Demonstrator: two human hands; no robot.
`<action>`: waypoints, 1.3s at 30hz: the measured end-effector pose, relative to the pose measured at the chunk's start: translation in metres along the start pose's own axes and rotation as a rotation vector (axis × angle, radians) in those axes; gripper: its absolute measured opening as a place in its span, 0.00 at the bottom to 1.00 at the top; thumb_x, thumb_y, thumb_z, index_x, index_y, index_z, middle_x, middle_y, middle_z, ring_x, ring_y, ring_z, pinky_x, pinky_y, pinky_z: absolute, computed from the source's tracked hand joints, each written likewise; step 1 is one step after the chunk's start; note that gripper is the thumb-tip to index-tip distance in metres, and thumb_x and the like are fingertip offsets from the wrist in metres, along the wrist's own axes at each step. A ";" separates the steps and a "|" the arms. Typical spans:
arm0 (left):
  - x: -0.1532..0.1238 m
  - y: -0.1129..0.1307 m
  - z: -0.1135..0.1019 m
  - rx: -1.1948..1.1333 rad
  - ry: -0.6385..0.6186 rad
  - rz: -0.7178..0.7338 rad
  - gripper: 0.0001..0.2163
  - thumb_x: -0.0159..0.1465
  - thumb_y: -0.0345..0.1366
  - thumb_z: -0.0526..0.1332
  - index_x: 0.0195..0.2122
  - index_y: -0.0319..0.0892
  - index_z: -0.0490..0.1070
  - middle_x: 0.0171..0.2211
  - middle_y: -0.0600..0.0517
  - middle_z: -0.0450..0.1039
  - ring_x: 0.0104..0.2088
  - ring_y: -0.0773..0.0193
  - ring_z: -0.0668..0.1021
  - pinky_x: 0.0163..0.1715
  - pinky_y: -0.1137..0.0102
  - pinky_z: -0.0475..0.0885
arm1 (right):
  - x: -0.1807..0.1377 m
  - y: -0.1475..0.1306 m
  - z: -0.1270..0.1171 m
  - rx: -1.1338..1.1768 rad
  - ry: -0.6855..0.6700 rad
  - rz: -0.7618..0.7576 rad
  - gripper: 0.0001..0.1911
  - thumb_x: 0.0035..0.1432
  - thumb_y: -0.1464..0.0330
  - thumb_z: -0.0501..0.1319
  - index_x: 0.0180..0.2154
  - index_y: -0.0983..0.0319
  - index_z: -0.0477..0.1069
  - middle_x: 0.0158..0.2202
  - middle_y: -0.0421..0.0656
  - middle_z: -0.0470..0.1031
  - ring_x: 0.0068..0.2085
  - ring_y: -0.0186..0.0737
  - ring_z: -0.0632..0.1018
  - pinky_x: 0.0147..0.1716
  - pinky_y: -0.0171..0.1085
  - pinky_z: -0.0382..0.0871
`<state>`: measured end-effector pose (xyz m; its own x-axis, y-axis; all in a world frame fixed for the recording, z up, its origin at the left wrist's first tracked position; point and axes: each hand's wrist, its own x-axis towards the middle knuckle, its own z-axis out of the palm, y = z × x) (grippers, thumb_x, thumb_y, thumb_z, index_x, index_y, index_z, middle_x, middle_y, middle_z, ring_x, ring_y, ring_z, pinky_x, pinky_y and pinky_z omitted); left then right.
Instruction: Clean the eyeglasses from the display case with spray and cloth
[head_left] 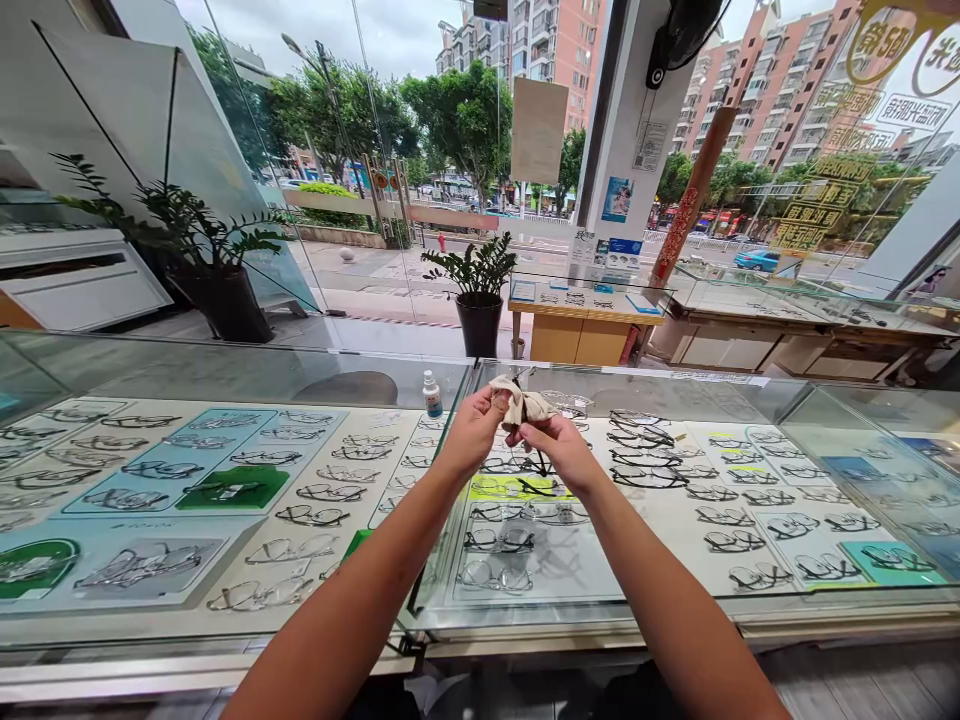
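Both my hands are raised over a glass display counter (247,375). My left hand (474,428) is closed, pinching one end of a beige cleaning cloth (525,405). My right hand (553,443) is closed too, gripping the other end of the cloth together with a pair of dark-framed glasses (538,462), whose arm hangs down below my fingers. The cloth covers most of the glasses, so the lenses are hidden. A small white bottle with a blue label (432,394) stands on the glass just left of my left hand.
Under the glass lie several rows of spectacle frames (330,490) on white, blue and green trays. Two potted plants (478,290) (214,270) stand by the shop window. A wooden counter (585,330) and another glass case (787,310) sit beyond, with the street outside.
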<state>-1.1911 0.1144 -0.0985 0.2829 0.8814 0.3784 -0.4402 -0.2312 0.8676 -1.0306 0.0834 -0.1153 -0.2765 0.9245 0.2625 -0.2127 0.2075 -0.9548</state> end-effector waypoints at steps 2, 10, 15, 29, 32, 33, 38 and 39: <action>0.002 0.003 -0.003 -0.032 -0.011 -0.032 0.23 0.60 0.55 0.75 0.37 0.38 0.75 0.27 0.54 0.74 0.24 0.69 0.72 0.24 0.73 0.69 | 0.001 0.000 -0.002 0.022 0.021 -0.013 0.24 0.55 0.46 0.74 0.34 0.61 0.82 0.33 0.46 0.83 0.39 0.43 0.78 0.38 0.40 0.67; -0.003 0.010 0.000 -0.029 -0.058 -0.112 0.23 0.61 0.48 0.76 0.52 0.40 0.79 0.33 0.52 0.79 0.30 0.67 0.76 0.33 0.72 0.71 | 0.002 -0.003 -0.002 0.135 0.060 -0.004 0.21 0.53 0.49 0.76 0.31 0.59 0.79 0.33 0.43 0.79 0.36 0.40 0.75 0.36 0.38 0.66; -0.005 0.014 0.002 -0.085 -0.088 -0.140 0.31 0.61 0.59 0.72 0.55 0.39 0.78 0.36 0.47 0.81 0.33 0.61 0.80 0.35 0.69 0.75 | 0.002 -0.005 0.000 0.163 0.080 0.010 0.22 0.50 0.49 0.78 0.30 0.59 0.77 0.32 0.42 0.77 0.33 0.37 0.72 0.35 0.38 0.65; -0.003 0.006 -0.001 0.036 -0.068 -0.136 0.23 0.58 0.53 0.77 0.41 0.39 0.76 0.26 0.53 0.77 0.21 0.66 0.76 0.22 0.72 0.70 | 0.002 0.004 -0.003 0.085 0.031 -0.004 0.21 0.53 0.50 0.76 0.34 0.61 0.81 0.32 0.42 0.78 0.34 0.37 0.71 0.36 0.38 0.66; -0.003 0.004 0.004 0.044 0.015 -0.096 0.24 0.56 0.55 0.78 0.34 0.40 0.73 0.23 0.54 0.75 0.18 0.68 0.73 0.18 0.73 0.66 | 0.002 0.007 -0.001 -0.004 -0.014 -0.006 0.21 0.54 0.50 0.76 0.35 0.60 0.82 0.31 0.41 0.78 0.33 0.37 0.70 0.36 0.38 0.66; -0.003 0.003 0.005 0.047 0.049 -0.085 0.25 0.57 0.57 0.76 0.32 0.40 0.72 0.22 0.54 0.74 0.16 0.69 0.71 0.16 0.74 0.64 | 0.001 0.007 0.001 -0.016 -0.031 -0.006 0.21 0.54 0.49 0.76 0.35 0.60 0.82 0.30 0.41 0.78 0.33 0.38 0.71 0.36 0.39 0.66; -0.001 0.002 0.007 0.009 0.115 -0.094 0.27 0.61 0.64 0.69 0.32 0.41 0.72 0.18 0.57 0.69 0.14 0.71 0.66 0.15 0.73 0.60 | -0.003 -0.001 0.005 -0.030 -0.030 -0.037 0.23 0.57 0.46 0.73 0.34 0.59 0.82 0.35 0.45 0.82 0.38 0.42 0.76 0.40 0.41 0.68; 0.000 0.003 0.005 -0.012 0.117 -0.093 0.27 0.61 0.64 0.70 0.35 0.41 0.73 0.19 0.57 0.70 0.15 0.70 0.68 0.16 0.73 0.63 | -0.004 -0.003 0.005 -0.030 -0.021 -0.049 0.22 0.58 0.46 0.73 0.33 0.59 0.82 0.36 0.45 0.82 0.38 0.42 0.76 0.40 0.41 0.68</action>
<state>-1.1878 0.1113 -0.0941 0.2223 0.9408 0.2559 -0.4269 -0.1421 0.8931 -1.0332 0.0778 -0.1126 -0.2867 0.9061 0.3112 -0.1980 0.2618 -0.9446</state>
